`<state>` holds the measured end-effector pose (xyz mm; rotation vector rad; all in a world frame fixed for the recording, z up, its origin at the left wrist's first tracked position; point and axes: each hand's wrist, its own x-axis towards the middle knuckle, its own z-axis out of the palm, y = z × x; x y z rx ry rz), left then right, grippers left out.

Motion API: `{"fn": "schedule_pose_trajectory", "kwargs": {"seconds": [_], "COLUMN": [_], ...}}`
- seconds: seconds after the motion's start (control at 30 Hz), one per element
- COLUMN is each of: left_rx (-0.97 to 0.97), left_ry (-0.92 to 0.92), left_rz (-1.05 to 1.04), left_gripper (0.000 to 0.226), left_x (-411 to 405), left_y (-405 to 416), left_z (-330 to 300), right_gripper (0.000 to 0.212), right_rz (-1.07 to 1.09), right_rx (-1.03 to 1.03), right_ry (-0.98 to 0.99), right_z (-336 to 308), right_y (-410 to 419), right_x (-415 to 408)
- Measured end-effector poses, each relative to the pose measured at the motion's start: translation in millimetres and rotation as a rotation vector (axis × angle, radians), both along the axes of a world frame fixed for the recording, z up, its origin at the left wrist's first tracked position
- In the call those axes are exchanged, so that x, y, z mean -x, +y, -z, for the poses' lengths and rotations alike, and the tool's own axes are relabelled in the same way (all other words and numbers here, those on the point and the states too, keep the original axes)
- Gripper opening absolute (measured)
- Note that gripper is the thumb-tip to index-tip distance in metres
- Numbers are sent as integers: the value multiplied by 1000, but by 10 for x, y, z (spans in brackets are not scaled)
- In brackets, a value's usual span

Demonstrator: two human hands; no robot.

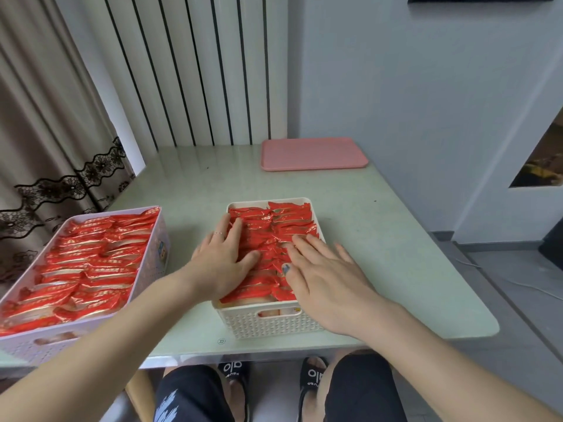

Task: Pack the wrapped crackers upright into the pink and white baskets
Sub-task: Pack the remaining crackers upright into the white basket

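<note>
With both my left hand (224,254) and right hand (320,269) flat, fingers straight on the crackers (268,239) filling the white basket (268,324), I'd press evenly, though the packs beneath my palms look possibly tilted.

One head-worn view looks steeply down, close over the table (380,239).
</note>
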<state>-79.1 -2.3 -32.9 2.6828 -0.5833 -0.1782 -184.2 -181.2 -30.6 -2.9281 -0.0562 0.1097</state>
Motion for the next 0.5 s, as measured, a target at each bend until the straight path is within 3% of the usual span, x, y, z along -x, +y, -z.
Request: {"fn": "schedule_pose_trajectory", "kwargs": {"seconds": [0.07, 0.17, 0.27, 0.37, 0.5], "left_rx": [235, 558, 818, 939, 1030], "left_ry": [67, 131, 428, 486, 458], "left_rz": [-35, -175, -430, -469, -404], "left_gripper": [76, 73, 57, 34, 29], "left_x": [9, 46, 145, 132, -161], "left_y": [6, 12, -27, -134, -399], "left_z": [67, 100, 96, -44, -313], "right_gripper": [64, 64, 32, 24, 28], "right_rz": [33, 194, 356, 455, 575], "right_rx": [-122, -533, -971, -1011, -1068], "right_ry": [-53, -158, -168, -256, -392], "right_z": [13, 43, 94, 99, -93], "right_y": [-9, -9, 41, 47, -170], "right_x": [-12, -33, -43, -94, -382]}}
